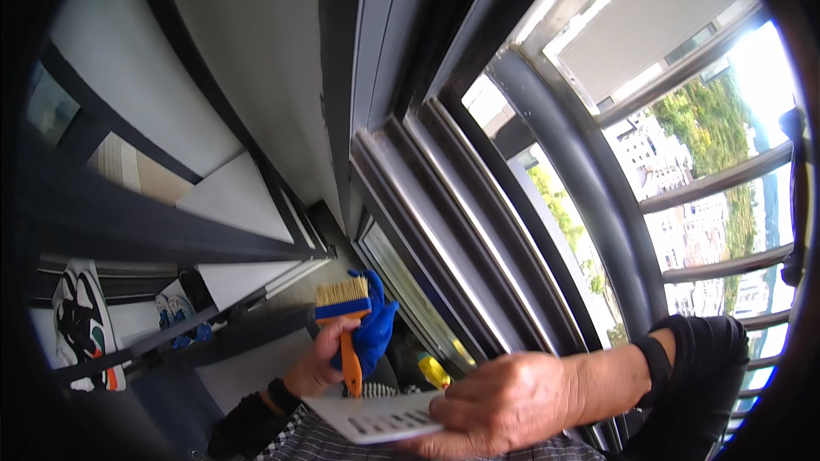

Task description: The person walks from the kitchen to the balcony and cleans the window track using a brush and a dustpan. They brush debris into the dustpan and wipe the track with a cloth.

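My left hand (pixel 323 358) holds a flat brush (pixel 346 323) with an orange handle, a blue band and pale bristles pointing up. A blue cloth or glove (pixel 375 333) is bunched behind the brush, against the same hand. In my right hand (pixel 503 403) is a thin white sheet or card (pixel 375 421) bearing dark marks, gripped at its right end. The sheet lies low in front of my striped garment, below the brush handle. Beside my right hand runs the metal track (pixel 442 230) of a sliding window. The fingers of my right hand are partly hidden.
A yellow object, perhaps a bottle (pixel 434 371), is beyond the sheet. Shoes (pixel 86 326) stand on a shelf at left, near a dark-edged white cabinet panel (pixel 243 202). Metal railing bars (pixel 717 189) and a thick curved rail (pixel 576 173) line the window's outer side, with buildings and trees beyond.
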The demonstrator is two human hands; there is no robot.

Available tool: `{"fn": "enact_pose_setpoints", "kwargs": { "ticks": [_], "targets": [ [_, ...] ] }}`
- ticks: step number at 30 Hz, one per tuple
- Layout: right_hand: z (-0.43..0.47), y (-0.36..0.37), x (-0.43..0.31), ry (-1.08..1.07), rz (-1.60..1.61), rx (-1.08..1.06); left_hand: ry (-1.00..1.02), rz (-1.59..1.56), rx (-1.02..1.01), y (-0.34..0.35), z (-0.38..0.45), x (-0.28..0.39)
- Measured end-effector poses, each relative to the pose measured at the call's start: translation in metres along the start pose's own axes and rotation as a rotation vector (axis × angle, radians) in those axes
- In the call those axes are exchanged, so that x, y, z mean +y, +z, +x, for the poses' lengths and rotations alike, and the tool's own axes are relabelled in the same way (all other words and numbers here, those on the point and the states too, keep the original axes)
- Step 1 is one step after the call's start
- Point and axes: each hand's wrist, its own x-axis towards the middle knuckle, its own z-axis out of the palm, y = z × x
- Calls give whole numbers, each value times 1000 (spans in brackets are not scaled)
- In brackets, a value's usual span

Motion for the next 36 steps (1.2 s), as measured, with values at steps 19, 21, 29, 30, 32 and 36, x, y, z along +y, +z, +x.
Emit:
{"fn": "enact_pose_setpoints", "kwargs": {
  "ticks": [19,21,29,30,32,36],
  "targets": [
    [-31,-13,-17,-54,-237,-123,173,49,46,36,-52,-79],
    [-30,-12,-17,-58,-205,-105,180,42,56,40,-53,-76],
    [-11,6,-8,-51,-173,-23,300,223,-14,56,-60,-47],
    [-12,6,-9,-81,-148,2,328,259,-54,58,-61,-44],
    [-15,4,-9,-90,-97,17,334,312,-43,63,-59,-41],
    [-19,-6,2,-116,-95,-7,353,367,-107,71,-47,-32]
  ]
}}
